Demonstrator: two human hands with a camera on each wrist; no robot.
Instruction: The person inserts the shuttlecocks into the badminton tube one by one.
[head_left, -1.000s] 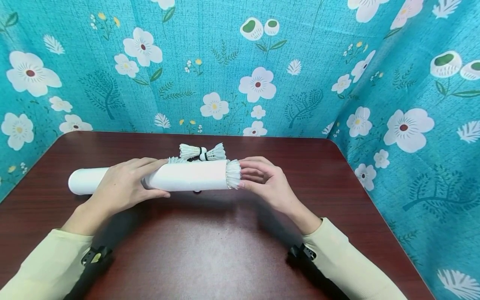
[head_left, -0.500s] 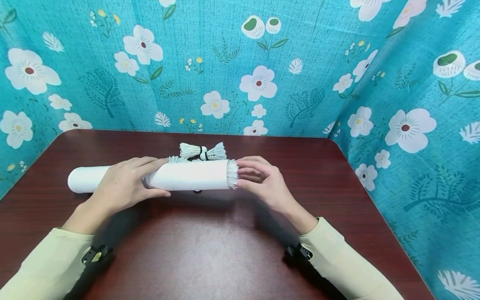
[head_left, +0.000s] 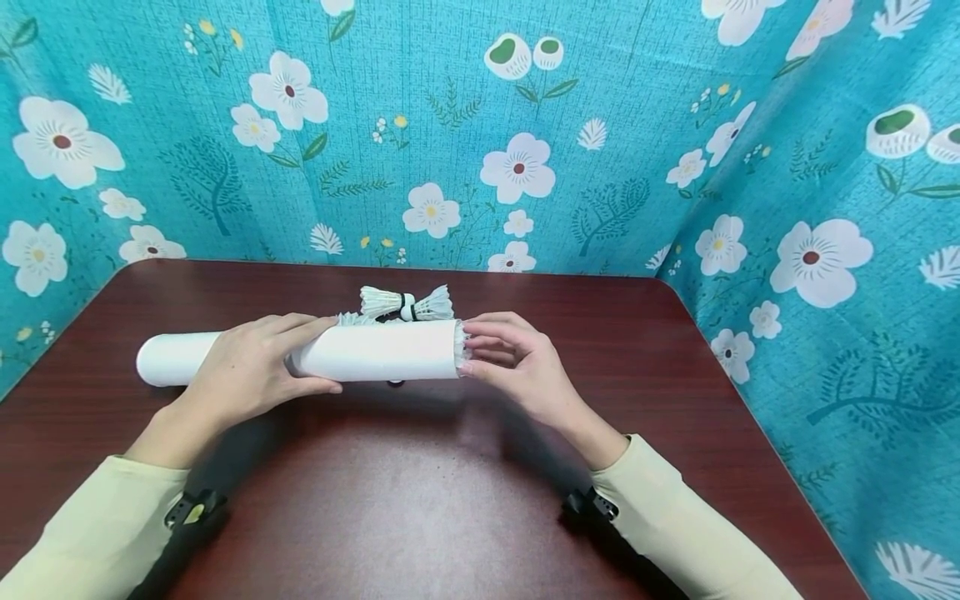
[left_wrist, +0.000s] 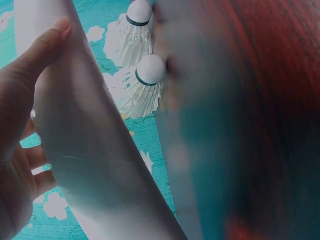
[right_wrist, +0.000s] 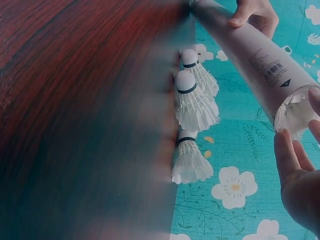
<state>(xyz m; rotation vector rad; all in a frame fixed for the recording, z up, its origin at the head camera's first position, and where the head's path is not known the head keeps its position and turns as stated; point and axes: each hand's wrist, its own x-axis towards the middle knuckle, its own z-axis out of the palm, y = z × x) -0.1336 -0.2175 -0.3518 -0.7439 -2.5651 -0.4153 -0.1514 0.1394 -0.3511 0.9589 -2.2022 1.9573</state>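
Note:
My left hand (head_left: 243, 367) grips a white cardboard tube (head_left: 382, 352) around its middle, thumb on the near side and fingers over the top. The tube lies sideways above the table, with its open mouth facing right. A white feather shuttlecock (head_left: 461, 346) sits in that mouth, only a narrow rim of its feathers showing past the edge. My right hand (head_left: 528, 362) holds this feather rim between the thumb and fingers. In the right wrist view, the feathers (right_wrist: 298, 111) fill the tube's mouth. The shuttlecock's cork end is hidden inside the tube.
Behind the tube, loose shuttlecocks (head_left: 431, 305) lie on the dark red-brown table (head_left: 600, 325), some partly hidden by the tube. The right wrist view shows three shuttlecocks (right_wrist: 186, 82) there. A blue flowered curtain (head_left: 450, 125) hangs along the table's back and right sides.
My right hand has moved a little left, and the shuttlecock has slid deeper into the tube, so less of its feathers shows. The left hand and the tube stay nearly still.

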